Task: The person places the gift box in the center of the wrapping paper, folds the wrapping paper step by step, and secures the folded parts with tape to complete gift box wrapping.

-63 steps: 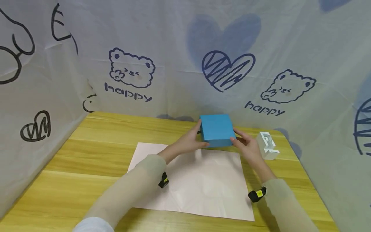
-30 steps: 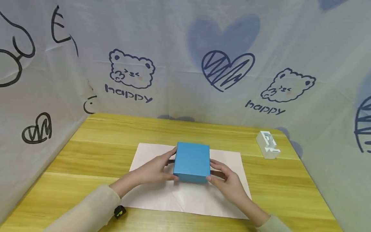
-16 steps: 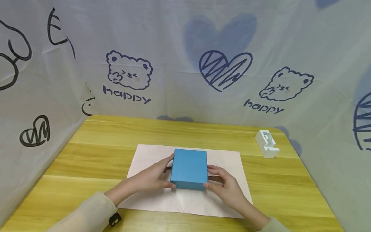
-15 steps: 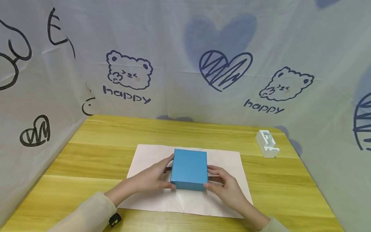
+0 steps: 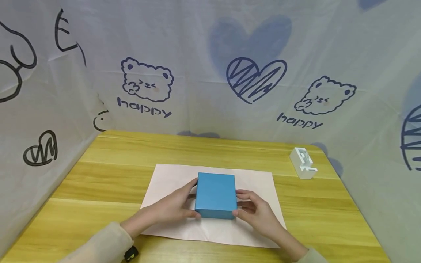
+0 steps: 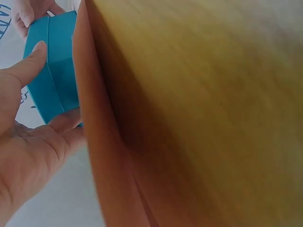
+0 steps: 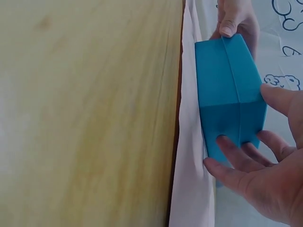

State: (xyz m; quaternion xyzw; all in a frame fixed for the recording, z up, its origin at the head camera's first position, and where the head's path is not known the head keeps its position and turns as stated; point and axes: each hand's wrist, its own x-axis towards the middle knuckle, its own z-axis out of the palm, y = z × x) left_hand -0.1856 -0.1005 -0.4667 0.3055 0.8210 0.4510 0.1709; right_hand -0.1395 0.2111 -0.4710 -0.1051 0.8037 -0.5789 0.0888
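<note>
Blue on every face in view, a box [image 5: 216,195] is lying flat on a pale pink sheet [image 5: 213,233], a thin seam running along its sides. To the box's left, the left hand [image 5: 172,205] is gripping it, the thumb pressing at its near left corner and the fingers reaching along that side. To its right, the right hand [image 5: 257,213] is gripping it too, the thumb touching its near right corner and the fingers spreading over the side. Around the box, the sheet is covering part of a wood-grained table [image 5: 329,204]. Beyond the box and to its right, well apart, a white tape dispenser [image 5: 302,164] is standing. Nearer than the box and to its left, a cream sleeve [image 5: 105,243] is covering the left forearm. Behind the box, a white cloth [image 5: 197,36] is hanging, showing bears, hearts and "happy".
</note>
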